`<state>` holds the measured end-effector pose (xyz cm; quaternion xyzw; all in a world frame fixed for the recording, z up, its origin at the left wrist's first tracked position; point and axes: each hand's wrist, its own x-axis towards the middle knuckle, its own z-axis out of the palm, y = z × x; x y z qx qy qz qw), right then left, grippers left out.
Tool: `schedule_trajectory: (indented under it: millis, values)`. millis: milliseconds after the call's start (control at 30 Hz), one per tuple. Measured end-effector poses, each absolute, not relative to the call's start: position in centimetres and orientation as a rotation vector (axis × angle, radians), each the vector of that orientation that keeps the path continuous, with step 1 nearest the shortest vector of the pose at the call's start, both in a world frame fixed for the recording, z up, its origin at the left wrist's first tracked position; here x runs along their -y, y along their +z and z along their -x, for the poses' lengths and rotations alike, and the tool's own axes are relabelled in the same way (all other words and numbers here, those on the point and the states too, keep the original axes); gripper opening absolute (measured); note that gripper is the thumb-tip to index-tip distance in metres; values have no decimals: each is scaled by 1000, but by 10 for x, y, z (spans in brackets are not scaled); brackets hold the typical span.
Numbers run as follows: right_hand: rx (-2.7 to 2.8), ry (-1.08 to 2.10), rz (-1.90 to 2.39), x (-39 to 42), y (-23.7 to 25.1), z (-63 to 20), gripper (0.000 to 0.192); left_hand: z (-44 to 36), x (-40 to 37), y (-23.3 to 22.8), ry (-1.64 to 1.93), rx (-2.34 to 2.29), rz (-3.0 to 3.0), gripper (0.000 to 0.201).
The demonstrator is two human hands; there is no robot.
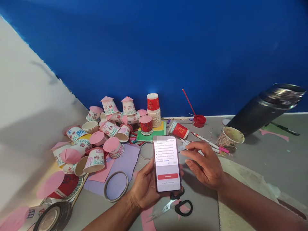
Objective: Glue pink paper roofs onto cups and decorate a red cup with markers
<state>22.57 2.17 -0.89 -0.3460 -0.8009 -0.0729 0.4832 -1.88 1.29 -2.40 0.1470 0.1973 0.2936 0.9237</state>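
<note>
My left hand (144,184) is closed around a smartphone (167,170), held upright with its lit screen facing me. Lines of text and a red button show on the screen. Just right of the phone hovers my right hand (204,162), its fingers apart and bent, with nothing visible in them. Below the phone lies a pair of scissors (168,207) with black handles, pointing left over strips of pink paper. Part of the handles is hidden by the phone's lower edge.
Decorated paper cups (95,160) with pink paper tops crowd the left. A cup stack (154,112) stands by the blue wall. A tape ring (116,186) lies on purple paper (96,186). Markers (209,142), a patterned cup (231,137) and a dark thermos (260,109) are at right.
</note>
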Motion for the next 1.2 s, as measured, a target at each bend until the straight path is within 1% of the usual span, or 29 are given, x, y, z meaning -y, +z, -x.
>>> schedule_trajectory:
  millis: [100, 267, 467, 700, 967, 1200]
  values:
    - [1962, -159, 846, -22, -10, -226, 29, 19, -13, -25, 598, -367, -296, 75]
    - [1957, -169, 841, -23, -11, -226, 30, 18, -14, -25, 606, -312, -297, 72]
    - [1993, -172, 849, -22, -14, -228, 29, 17, -12, -25, 611, -391, -301, 74]
    - [2002, -178, 865, -21, -16, -229, 31, 17, -12, -25, 601, -367, -298, 70]
    - [2023, -222, 826, -20, -9, -229, 28, 19, -13, -28, 596, -360, -320, 73]
    - [2030, -242, 816, -20, -14, -231, 26, 17, -14, -22, 596, -345, -301, 68]
